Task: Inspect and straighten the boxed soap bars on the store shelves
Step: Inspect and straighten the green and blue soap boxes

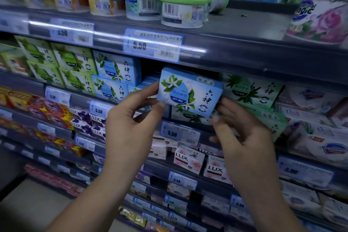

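Observation:
A light blue soap box (190, 91) with a white flower print is held tilted in front of the second shelf. My left hand (131, 118) grips its left end between thumb and fingers. My right hand (243, 133) is at the box's lower right corner, fingers spread and blurred; whether it touches the box is unclear. More blue soap boxes (116, 77) stand stacked to the left, and green soap boxes (252, 90) lie to the right behind my right hand.
Round green-lidded tubs (169, 9) stand on the top shelf (244, 43). Light green soap boxes (62, 64) fill the far left. LUX soap boxes (190, 160) sit on the shelf below. Price tags (152, 45) line the shelf edges.

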